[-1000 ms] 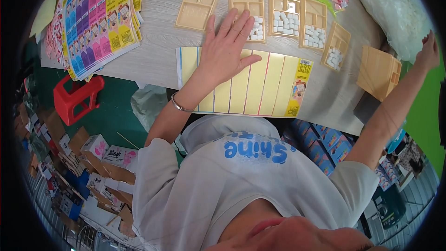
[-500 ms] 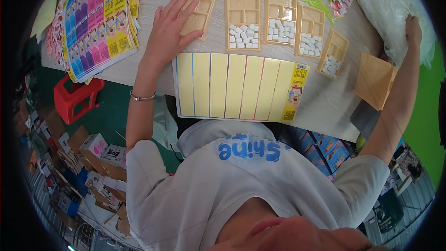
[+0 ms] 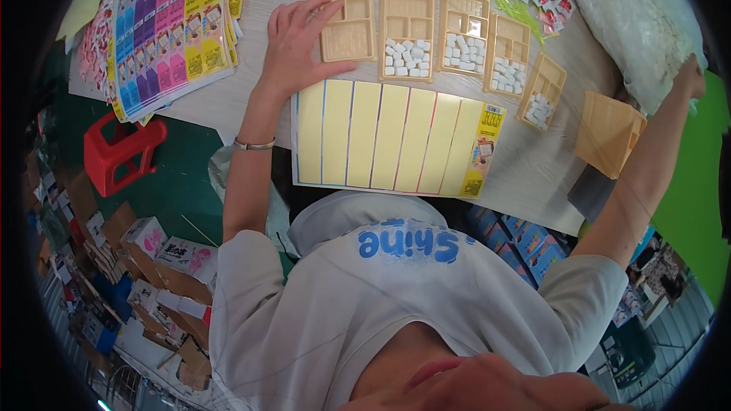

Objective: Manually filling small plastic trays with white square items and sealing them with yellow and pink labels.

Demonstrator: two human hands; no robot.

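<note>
- Fingers of the left hand [image 3: 295,49] spread apart, at the empty tray's [image 3: 348,36] left edge on the surface [image 3: 537,171].
- That tray has swung straighter, now just beside a tray of white pieces [image 3: 407,58].
- Right hand [image 3: 689,78] at the plastic bag [image 3: 636,15]; cannot tell its grip.

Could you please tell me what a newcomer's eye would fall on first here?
Probably the row of five beige trays at the upper middle, four with white pieces, the left hand at the leftmost one. Next would come the colourful sheets at the upper left and the big clear bag at the upper right.
</note>
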